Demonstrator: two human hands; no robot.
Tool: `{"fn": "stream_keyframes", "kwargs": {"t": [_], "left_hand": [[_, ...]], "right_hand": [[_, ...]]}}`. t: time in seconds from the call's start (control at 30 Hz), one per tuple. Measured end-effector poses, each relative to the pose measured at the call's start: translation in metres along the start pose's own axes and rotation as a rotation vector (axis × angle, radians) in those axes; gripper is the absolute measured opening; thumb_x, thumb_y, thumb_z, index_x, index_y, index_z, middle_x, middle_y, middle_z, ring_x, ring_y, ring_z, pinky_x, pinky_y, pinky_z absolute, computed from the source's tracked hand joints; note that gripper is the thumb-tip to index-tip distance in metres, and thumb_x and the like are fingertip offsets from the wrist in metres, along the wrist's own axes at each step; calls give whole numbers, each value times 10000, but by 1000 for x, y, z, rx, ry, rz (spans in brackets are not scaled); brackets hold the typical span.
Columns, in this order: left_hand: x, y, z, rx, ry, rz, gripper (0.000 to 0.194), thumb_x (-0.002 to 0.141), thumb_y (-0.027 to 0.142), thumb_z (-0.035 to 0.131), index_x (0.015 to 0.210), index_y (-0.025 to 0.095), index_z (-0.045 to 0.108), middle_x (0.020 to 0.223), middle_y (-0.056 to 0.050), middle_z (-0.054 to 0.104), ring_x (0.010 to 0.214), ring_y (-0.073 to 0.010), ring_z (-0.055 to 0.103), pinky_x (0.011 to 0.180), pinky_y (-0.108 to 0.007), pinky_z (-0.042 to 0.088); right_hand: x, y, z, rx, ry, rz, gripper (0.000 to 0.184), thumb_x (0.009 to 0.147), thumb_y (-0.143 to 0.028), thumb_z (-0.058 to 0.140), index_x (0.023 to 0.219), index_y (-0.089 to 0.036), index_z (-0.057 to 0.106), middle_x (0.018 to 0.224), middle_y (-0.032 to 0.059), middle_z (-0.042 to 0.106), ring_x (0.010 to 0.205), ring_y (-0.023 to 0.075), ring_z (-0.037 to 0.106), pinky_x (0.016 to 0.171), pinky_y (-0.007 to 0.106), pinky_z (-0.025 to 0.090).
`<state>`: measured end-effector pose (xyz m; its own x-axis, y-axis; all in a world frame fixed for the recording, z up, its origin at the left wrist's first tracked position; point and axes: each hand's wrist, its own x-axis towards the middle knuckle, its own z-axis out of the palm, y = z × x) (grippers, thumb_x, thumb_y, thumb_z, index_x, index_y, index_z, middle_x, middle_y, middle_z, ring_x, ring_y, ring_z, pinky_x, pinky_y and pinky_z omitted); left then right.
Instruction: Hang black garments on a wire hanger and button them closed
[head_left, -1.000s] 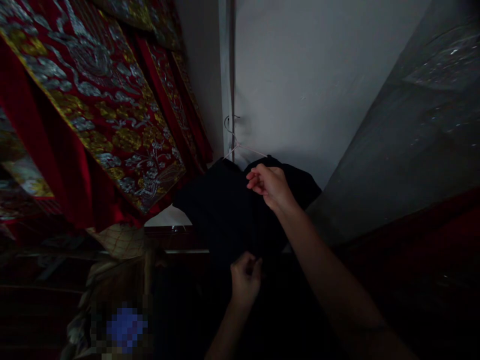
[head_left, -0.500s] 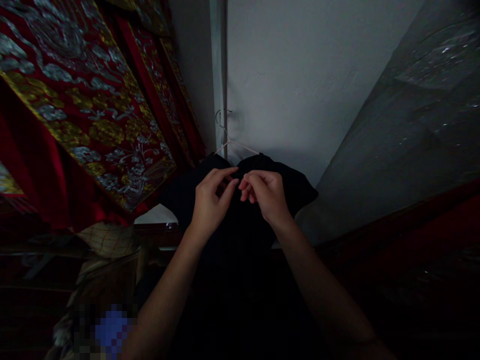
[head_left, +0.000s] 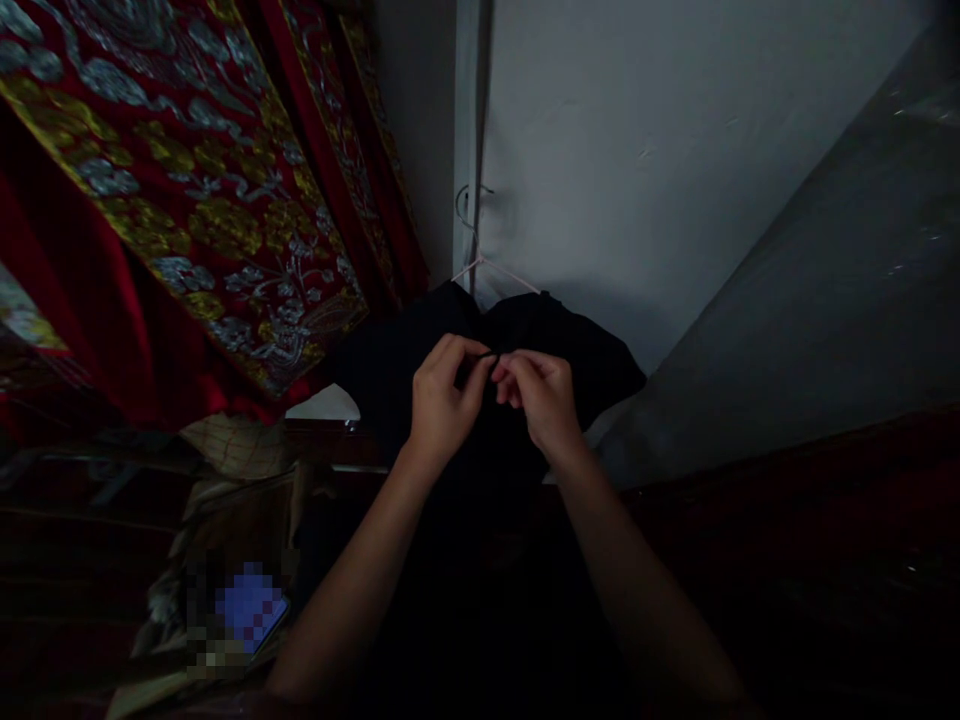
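- A dark garment (head_left: 487,435) hangs in front of the person, its shoulders spread to both sides and its lower part lost in shadow
- The left hand (head_left: 444,390) is at the upper front of the garment, just below the neckline, its grip pinched on a bit of dark cloth between thumb and forefinger
- The right hand (head_left: 546,395) meets it there, fingertips almost touching the left ones; its grip is closed on the same dark edge, the other fingers curled in
- A thin wire hanger (head_left: 481,260) carries the garment, its hook up by a pale upright strip (head_left: 468,120)
- Behind stands a plain pale wall (head_left: 637,120), with the garment's shadow on it
- To the left hangs a red cloth (head_left: 225,230) with gold and silver embroidery
- To the right, a glossy translucent sheet (head_left: 847,270) slants down
- Lower left, below a checked bundle (head_left: 240,445), a blue patch (head_left: 251,605) is pixelated beyond telling
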<state>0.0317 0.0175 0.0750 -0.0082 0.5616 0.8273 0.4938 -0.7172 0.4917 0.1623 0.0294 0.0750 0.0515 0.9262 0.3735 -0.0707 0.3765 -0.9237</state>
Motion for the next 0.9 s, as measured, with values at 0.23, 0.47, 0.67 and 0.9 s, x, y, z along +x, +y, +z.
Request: {"fn": "stream_keyframes", "kwargs": {"t": [0.23,0.47,0.67,0.9], "left_hand": [[-10,10,0,-86,-2,-78,49,943,159,637,914,196,650,872,-16,655,830,-153,625,757,-286,492],[-10,4,4,-57,-18,-69,47,958,160,608,954,204,625,922,-35,648,883,-176,618,789,-314,484],[-3,1,8,47,-16,-51,37,951,170,607,941,205,606,901,-33,641,865,-188,605,785,-330,450],[-1,7,10,54,89,-127,17,955,206,622,939,201,627,857,-13,666,848,-178,635,809,-325,439]], "right_hand": [[-19,1,-4,24,22,20,249,832,-320,595,632,-193,674,468,-21,549,404,87,459,421,225,323],[-15,11,-1,13,31,2,260,833,-320,592,611,-204,661,468,-24,540,406,94,455,420,231,317],[1,20,7,3,100,-29,258,791,-283,589,544,-206,586,469,-31,498,430,96,437,433,234,304],[2,19,10,95,43,23,278,839,-360,595,607,-208,594,486,-46,466,432,86,410,432,226,305]]}}
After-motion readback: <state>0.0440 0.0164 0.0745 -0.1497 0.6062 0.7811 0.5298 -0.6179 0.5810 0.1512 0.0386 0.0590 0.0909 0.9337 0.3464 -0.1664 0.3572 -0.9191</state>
